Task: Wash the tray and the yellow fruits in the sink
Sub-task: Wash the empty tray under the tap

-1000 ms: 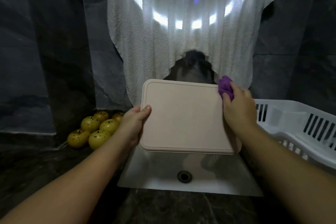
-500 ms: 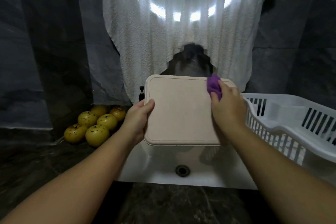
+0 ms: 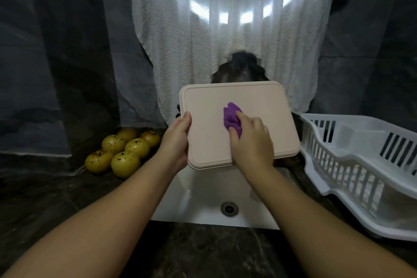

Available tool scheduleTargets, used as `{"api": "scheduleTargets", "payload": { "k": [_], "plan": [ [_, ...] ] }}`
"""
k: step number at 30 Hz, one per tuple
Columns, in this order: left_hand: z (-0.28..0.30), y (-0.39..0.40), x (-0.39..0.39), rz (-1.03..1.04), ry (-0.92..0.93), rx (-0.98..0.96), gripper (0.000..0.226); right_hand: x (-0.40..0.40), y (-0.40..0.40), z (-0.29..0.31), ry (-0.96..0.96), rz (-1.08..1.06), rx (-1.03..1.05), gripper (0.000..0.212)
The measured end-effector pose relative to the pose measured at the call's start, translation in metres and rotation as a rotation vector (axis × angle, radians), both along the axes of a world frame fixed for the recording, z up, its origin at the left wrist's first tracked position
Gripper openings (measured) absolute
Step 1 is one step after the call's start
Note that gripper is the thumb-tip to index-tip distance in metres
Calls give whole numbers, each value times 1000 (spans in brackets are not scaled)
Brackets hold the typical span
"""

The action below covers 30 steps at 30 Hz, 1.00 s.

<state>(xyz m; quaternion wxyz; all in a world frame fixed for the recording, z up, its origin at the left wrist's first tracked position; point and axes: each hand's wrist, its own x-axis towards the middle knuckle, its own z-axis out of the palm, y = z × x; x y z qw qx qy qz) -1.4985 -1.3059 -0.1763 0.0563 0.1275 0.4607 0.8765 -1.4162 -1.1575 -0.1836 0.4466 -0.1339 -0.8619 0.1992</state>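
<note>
Head view. The tray, a pale pink rectangular slab with rounded corners and a raised rim, is held tilted above the white sink, its flat face turned toward the viewer. The left hand grips the tray's left edge, thumb on the face and the fingers wrapped behind, out of sight. The right hand has its fingers curled round a purple cloth and presses it against the middle of the tray's face. The yellow fruits lie in a cluster on the dark table at left, against the wall and apart from the sink; their skins are speckled dark. A white dish rack stands on the table at right, and a white towel hangs at the far wall. The tray looks stiff and light, since one hand carries it by an edge; once wet it would likely be slippery, so the rim is the sound place to hold. The fruits appear firm, round and prone to roll, best cupped singly in the palm.
</note>
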Motion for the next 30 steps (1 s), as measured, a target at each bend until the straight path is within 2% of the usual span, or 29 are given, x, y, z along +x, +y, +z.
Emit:
{"api": "scheduleTargets", "payload": {
  "k": [2,4,6,8,10,12,16,18,20,26,28,30],
  "plan": [
    [4,8,4,-15,-11,22,32,0,-29,-2,20,101,31,48],
    [5,10,6,-13,-21,14,26,5,-56,-17,15,244,158,50],
    [3,5,5,0,-34,7,26,12,-50,-27,-18,295,253,50],
    [0,-2,3,-16,-37,38,33,10,-25,-25,-51,228,221,49],
    [-1,0,5,-28,-46,59,35,4,-11,-17,-41,104,88,48],
    [1,9,11,-28,-65,76,34,4,-31,-12,-9,112,52,46],
    [0,13,13,-52,-120,60,43,18,-67,-26,27,294,233,44],
    [-1,5,9,-76,-150,52,51,24,-46,-25,16,328,368,43],
    [-4,-5,3,-78,-125,29,48,27,-16,-26,14,290,429,42],
    [-17,-33,-8,-7,-98,-63,32,25,84,1,42,-18,139,46],
    [-20,-31,-5,-12,-102,-78,32,23,96,7,71,-100,11,45],
    [-21,-24,-1,-14,-107,-96,34,19,82,5,70,-112,-12,43]
  ]
}}
